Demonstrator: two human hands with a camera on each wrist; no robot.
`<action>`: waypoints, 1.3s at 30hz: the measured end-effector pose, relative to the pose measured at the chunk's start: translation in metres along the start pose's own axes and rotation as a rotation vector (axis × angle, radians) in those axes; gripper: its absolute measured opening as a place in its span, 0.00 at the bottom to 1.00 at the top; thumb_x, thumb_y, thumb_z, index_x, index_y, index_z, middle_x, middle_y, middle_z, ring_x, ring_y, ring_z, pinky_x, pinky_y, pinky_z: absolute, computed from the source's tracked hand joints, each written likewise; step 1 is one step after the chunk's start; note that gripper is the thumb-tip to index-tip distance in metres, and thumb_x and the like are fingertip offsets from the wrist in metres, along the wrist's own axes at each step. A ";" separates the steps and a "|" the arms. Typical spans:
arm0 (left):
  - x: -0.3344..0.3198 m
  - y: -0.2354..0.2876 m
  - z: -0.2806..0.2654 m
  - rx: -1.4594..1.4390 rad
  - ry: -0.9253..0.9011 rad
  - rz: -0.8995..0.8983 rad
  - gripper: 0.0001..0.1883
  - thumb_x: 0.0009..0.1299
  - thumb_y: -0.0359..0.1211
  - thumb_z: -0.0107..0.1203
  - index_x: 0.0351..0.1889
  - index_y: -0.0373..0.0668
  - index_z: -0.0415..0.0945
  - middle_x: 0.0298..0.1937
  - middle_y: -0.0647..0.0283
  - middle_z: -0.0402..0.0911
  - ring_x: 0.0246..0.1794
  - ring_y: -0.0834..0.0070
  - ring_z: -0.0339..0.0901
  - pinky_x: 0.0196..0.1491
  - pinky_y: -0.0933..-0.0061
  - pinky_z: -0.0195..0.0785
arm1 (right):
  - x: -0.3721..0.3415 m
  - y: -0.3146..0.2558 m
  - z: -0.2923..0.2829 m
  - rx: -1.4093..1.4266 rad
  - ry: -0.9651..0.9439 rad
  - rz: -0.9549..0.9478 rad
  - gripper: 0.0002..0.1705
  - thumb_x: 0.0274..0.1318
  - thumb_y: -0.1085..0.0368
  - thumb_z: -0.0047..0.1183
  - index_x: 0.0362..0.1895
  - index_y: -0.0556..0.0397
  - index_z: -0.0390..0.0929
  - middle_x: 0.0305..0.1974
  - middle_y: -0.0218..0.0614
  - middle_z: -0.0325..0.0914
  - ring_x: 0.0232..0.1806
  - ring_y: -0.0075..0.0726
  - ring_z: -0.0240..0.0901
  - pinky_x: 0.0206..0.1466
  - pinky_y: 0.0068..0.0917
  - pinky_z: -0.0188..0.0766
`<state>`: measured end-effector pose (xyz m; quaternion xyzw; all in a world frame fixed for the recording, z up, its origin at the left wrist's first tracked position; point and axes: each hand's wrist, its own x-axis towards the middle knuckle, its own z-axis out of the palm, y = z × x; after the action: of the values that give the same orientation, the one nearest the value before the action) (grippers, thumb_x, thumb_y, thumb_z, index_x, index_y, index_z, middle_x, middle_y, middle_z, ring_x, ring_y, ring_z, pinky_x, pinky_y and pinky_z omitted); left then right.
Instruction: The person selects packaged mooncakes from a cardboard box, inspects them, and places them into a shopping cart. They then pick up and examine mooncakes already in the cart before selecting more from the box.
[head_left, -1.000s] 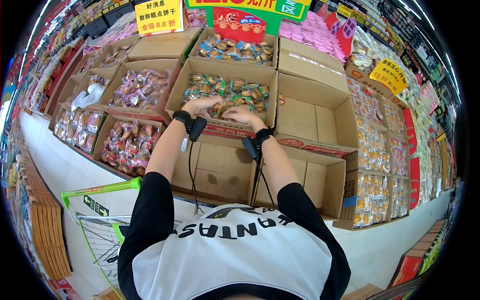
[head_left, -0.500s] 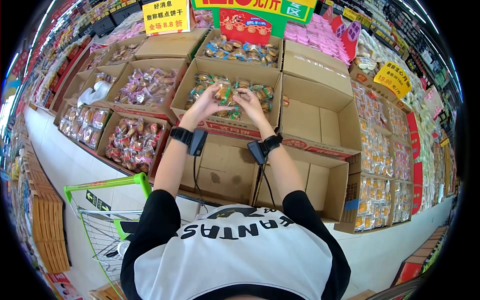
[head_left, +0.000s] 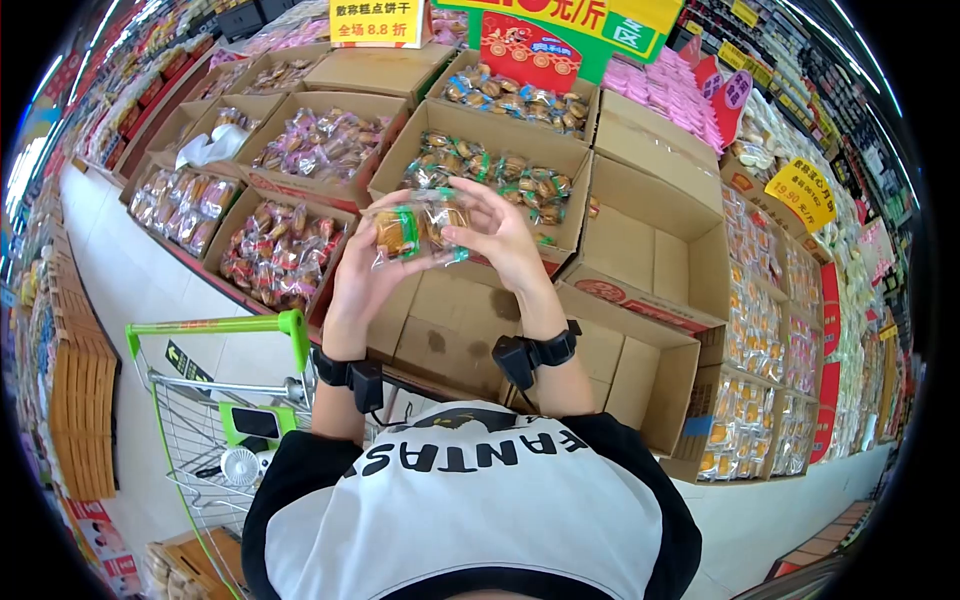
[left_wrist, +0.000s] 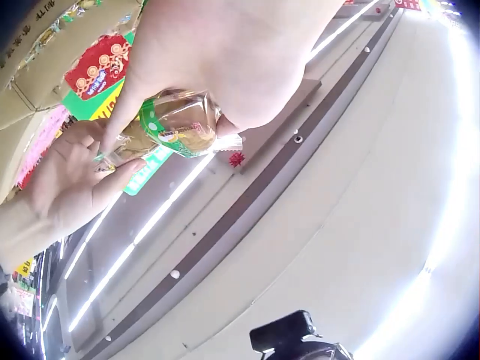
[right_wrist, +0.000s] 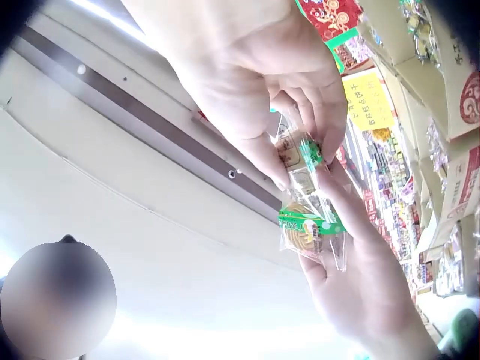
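Together, the two hands hold a pair of clear-wrapped cakes up before the chest: the left hand [head_left: 355, 275] has its thumb and fingers bent about the left pack [head_left: 397, 232], and the right hand [head_left: 505, 240] pinches the right pack [head_left: 443, 222] between thumb and fingers. Green bands cross both wrappers, and the packs sit side by side, close together; whether they are joined cannot be told. Seen from the head, they overlap the near left corner of the middle box [head_left: 520, 140], in which green packs [head_left: 540, 188] lie heaped. Each wrist wears a black strap, the left strap [head_left: 343, 370] and the right strap [head_left: 553, 349]. Below the hands is a near box [head_left: 450, 340] with dark stains on its bottom, and right of the middle box stands another box [head_left: 655, 238]. To the left lie red packs [head_left: 280, 255] and, behind them, pink packs [head_left: 325, 145]; blue packs [head_left: 515, 98] fill the box behind the middle one, under a red sign [head_left: 530, 52]. Farther right, orange packs [head_left: 752, 325] stand in rows below a yellow tag [head_left: 802, 192]. Near the person's left elbow is a trolley [head_left: 215, 325] with a green handle, carrying a small white fan [head_left: 242, 466].
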<state>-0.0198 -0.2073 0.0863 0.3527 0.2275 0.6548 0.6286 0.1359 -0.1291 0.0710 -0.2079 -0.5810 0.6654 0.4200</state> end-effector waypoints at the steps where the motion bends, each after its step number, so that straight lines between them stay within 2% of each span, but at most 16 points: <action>1: -0.006 0.003 0.000 -0.008 -0.013 0.026 0.24 0.64 0.42 0.38 0.56 0.40 0.55 0.56 0.52 0.59 0.56 0.58 0.60 0.52 0.43 0.57 | -0.003 -0.005 0.006 0.062 -0.026 0.018 0.41 0.37 0.69 0.61 0.58 0.55 0.55 0.48 0.40 0.65 0.42 0.23 0.65 0.43 0.21 0.65; 6: -0.034 0.019 0.011 0.028 0.018 0.054 0.24 0.64 0.41 0.38 0.55 0.39 0.55 0.56 0.51 0.60 0.55 0.56 0.61 0.51 0.43 0.60 | -0.015 -0.019 0.027 0.133 -0.112 0.039 0.39 0.36 0.71 0.61 0.56 0.57 0.58 0.47 0.38 0.67 0.45 0.24 0.63 0.45 0.21 0.63; 8: -0.041 0.021 0.012 0.053 0.027 0.077 0.24 0.64 0.41 0.38 0.55 0.39 0.55 0.55 0.51 0.60 0.55 0.56 0.61 0.50 0.44 0.60 | -0.019 -0.020 0.031 0.015 -0.124 0.058 0.40 0.35 0.72 0.61 0.57 0.57 0.57 0.47 0.37 0.67 0.44 0.25 0.64 0.45 0.22 0.63; 13: -0.053 0.018 0.015 0.075 0.098 0.192 0.22 0.66 0.38 0.36 0.55 0.38 0.55 0.54 0.52 0.61 0.55 0.59 0.62 0.51 0.45 0.60 | -0.032 -0.030 0.050 0.114 -0.035 0.032 0.31 0.35 0.75 0.60 0.49 0.57 0.64 0.41 0.33 0.68 0.44 0.24 0.64 0.46 0.22 0.63; 16: -0.058 0.014 0.012 0.097 0.191 0.259 0.20 0.67 0.36 0.34 0.56 0.38 0.55 0.53 0.53 0.63 0.53 0.62 0.64 0.52 0.49 0.60 | -0.038 -0.033 0.055 0.175 0.033 -0.035 0.25 0.34 0.78 0.58 0.43 0.56 0.66 0.39 0.32 0.68 0.43 0.25 0.65 0.47 0.23 0.63; 18: -0.062 0.016 0.003 0.062 0.235 0.226 0.20 0.68 0.37 0.33 0.56 0.38 0.55 0.52 0.54 0.65 0.52 0.61 0.65 0.50 0.54 0.63 | -0.039 -0.029 0.054 0.043 0.007 -0.228 0.24 0.34 0.79 0.57 0.41 0.55 0.66 0.39 0.31 0.69 0.43 0.27 0.66 0.49 0.23 0.62; 21: -0.072 0.019 -0.001 0.032 0.290 0.169 0.20 0.69 0.38 0.31 0.55 0.37 0.55 0.51 0.53 0.66 0.49 0.59 0.67 0.47 0.57 0.66 | -0.045 -0.039 0.058 -0.084 -0.084 -0.322 0.25 0.31 0.82 0.55 0.40 0.55 0.67 0.38 0.31 0.70 0.44 0.29 0.66 0.50 0.25 0.62; 26: -0.088 0.027 0.006 0.072 0.336 0.186 0.20 0.69 0.39 0.30 0.54 0.38 0.56 0.50 0.52 0.67 0.47 0.58 0.70 0.45 0.58 0.68 | -0.048 -0.042 0.069 -0.301 -0.104 -0.439 0.23 0.24 0.82 0.48 0.34 0.55 0.72 0.37 0.34 0.72 0.43 0.33 0.68 0.49 0.28 0.62; 29: -0.097 0.029 0.005 0.095 0.374 0.219 0.20 0.69 0.39 0.30 0.54 0.38 0.56 0.50 0.52 0.67 0.47 0.58 0.69 0.45 0.57 0.68 | -0.048 -0.043 0.078 -0.307 -0.224 -0.509 0.21 0.23 0.81 0.48 0.30 0.50 0.75 0.40 0.34 0.70 0.48 0.38 0.64 0.53 0.31 0.58; 31: -0.104 0.034 0.007 0.086 0.388 0.213 0.20 0.69 0.39 0.30 0.55 0.38 0.56 0.50 0.52 0.68 0.47 0.58 0.69 0.45 0.57 0.69 | -0.050 -0.046 0.087 -0.590 -0.052 -0.696 0.21 0.22 0.81 0.47 0.26 0.43 0.78 0.46 0.32 0.66 0.53 0.41 0.56 0.51 0.31 0.56; 32: -0.109 0.036 0.008 0.089 0.398 0.222 0.20 0.69 0.39 0.30 0.55 0.38 0.56 0.50 0.52 0.68 0.47 0.58 0.69 0.45 0.57 0.69 | -0.051 -0.047 0.090 -0.581 -0.063 -0.697 0.21 0.22 0.81 0.47 0.26 0.43 0.78 0.46 0.32 0.66 0.53 0.41 0.56 0.51 0.31 0.56; 34: -0.118 0.040 0.012 0.113 0.403 0.219 0.21 0.69 0.39 0.30 0.55 0.37 0.56 0.50 0.52 0.67 0.48 0.59 0.69 0.44 0.57 0.69 | -0.053 -0.047 0.094 -0.598 -0.060 -0.654 0.22 0.22 0.81 0.47 0.22 0.36 0.79 0.50 0.30 0.62 0.53 0.41 0.51 0.46 0.30 0.54; 35: -0.121 0.042 0.012 0.100 0.418 0.220 0.21 0.69 0.39 0.30 0.55 0.37 0.56 0.50 0.52 0.68 0.47 0.60 0.69 0.45 0.57 0.69 | -0.052 -0.043 0.094 -0.619 -0.064 -0.698 0.24 0.22 0.81 0.48 0.23 0.33 0.80 0.49 0.28 0.63 0.47 0.37 0.52 0.41 0.27 0.52; 39: -0.134 0.046 0.016 0.113 0.459 0.259 0.20 0.69 0.39 0.30 0.54 0.39 0.57 0.49 0.54 0.68 0.47 0.62 0.70 0.45 0.59 0.69 | -0.052 -0.035 0.106 -0.542 -0.087 -0.787 0.24 0.22 0.81 0.48 0.23 0.33 0.80 0.48 0.27 0.63 0.42 0.34 0.54 0.42 0.27 0.51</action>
<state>-0.0440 -0.3459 0.1075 0.2559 0.3530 0.7789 0.4508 0.0955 -0.2353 0.1182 -0.0460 -0.7852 0.2886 0.5460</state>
